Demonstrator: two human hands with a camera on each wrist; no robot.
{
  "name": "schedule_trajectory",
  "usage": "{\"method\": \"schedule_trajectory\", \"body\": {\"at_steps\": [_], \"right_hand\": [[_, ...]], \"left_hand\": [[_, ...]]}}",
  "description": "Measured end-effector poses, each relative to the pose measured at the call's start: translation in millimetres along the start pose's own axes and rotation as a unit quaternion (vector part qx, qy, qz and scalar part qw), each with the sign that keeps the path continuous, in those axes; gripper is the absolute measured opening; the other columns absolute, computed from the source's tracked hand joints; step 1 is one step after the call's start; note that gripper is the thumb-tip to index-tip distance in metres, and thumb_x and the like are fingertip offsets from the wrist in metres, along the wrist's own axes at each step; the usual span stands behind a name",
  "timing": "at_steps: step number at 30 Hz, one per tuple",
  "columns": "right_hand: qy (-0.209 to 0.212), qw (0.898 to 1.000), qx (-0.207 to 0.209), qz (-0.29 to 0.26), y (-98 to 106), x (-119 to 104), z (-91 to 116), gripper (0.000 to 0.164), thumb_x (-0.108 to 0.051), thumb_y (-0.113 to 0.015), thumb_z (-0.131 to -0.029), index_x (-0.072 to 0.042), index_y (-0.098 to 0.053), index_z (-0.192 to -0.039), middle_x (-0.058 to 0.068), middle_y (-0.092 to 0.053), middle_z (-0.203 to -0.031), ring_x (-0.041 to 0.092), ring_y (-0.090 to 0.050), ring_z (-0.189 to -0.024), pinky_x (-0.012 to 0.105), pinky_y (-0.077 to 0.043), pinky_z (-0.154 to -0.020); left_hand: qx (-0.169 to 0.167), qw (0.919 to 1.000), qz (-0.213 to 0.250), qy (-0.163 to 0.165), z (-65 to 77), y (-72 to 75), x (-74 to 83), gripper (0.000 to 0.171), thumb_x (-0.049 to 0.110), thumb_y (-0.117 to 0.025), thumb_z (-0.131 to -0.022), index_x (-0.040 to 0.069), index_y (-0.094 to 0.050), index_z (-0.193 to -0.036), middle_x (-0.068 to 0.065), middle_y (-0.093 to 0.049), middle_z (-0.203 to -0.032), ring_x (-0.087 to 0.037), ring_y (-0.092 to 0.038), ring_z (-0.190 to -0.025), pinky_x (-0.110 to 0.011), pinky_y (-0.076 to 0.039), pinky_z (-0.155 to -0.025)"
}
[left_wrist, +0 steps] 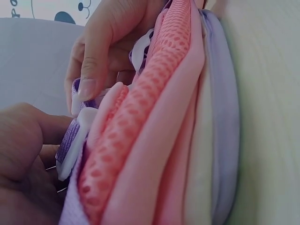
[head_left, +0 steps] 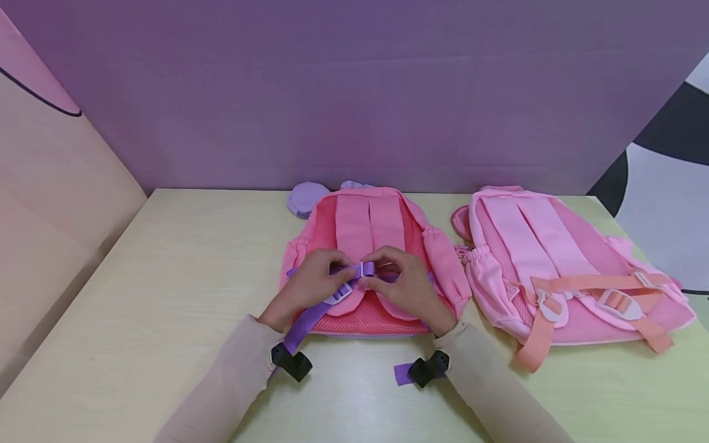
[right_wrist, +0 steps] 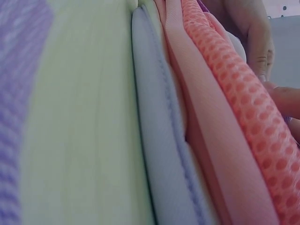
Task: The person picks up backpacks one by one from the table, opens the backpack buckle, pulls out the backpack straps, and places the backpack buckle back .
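A pink backpack (head_left: 370, 215) lies with its strap side up in the middle of the table, its back panel of coral mesh. Across its shoulder straps runs a purple strap (head_left: 349, 271) with a small white buckle (head_left: 362, 269). My left hand (head_left: 318, 280) pinches this strap left of the buckle. From the right, my right hand (head_left: 407, 283) pinches the strap's looped end by the buckle; its thumb shows on the webbing in the left wrist view. Below my left fingers sits a white strap adjuster (head_left: 339, 294) on a wider purple strap (head_left: 306, 325).
A second, lighter pink backpack (head_left: 545, 246) with orange straps (head_left: 587, 283) lies at the right. A round lilac pouch (head_left: 307, 199) sits behind the first backpack. One purple strap end (head_left: 404, 374) rests on the table (head_left: 166, 277) near my right wrist. A purple panel (head_left: 354, 98) rises behind.
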State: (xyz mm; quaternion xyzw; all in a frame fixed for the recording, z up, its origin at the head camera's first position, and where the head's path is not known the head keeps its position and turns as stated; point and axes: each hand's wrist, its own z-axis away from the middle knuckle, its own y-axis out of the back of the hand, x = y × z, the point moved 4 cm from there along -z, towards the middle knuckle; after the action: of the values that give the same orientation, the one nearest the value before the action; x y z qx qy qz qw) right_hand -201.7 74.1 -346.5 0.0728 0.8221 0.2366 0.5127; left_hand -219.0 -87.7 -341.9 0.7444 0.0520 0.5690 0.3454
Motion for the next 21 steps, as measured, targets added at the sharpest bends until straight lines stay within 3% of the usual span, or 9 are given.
{"method": "schedule_trajectory", "body": {"at_steps": [13, 21], "right_hand": [[0.005, 1.000, -0.009, 0.002, 0.0, 2.3, -0.4, 0.026, -0.005, -0.076, -0.078, -0.004, -0.066, -0.102, 0.011, -0.068, -0.096, 0.025, -0.069, -0.090, 0.038, -0.055, -0.082], [0.013, 1.000, -0.008, -0.014, 0.2, 3.4, -0.8, 0.027, -0.003, -0.076, -0.077, -0.002, -0.065, -0.102, 0.014, -0.070, -0.097, 0.025, -0.070, -0.088, 0.035, -0.055, -0.082]], "left_hand": [[0.006, 0.9999, -0.013, -0.009, 1.2, -2.5, 4.4, 0.012, 0.009, -0.062, -0.090, 0.001, -0.069, -0.096, -0.008, -0.064, -0.086, -0.014, -0.052, -0.074, -0.022, -0.042, -0.065], [0.001, 0.9998, 0.008, -0.018, 0.9, -5.1, 5.3, 0.011, 0.008, -0.062, -0.091, 0.001, -0.069, -0.096, -0.008, -0.065, -0.087, -0.014, -0.051, -0.076, -0.021, -0.041, -0.065]]}}
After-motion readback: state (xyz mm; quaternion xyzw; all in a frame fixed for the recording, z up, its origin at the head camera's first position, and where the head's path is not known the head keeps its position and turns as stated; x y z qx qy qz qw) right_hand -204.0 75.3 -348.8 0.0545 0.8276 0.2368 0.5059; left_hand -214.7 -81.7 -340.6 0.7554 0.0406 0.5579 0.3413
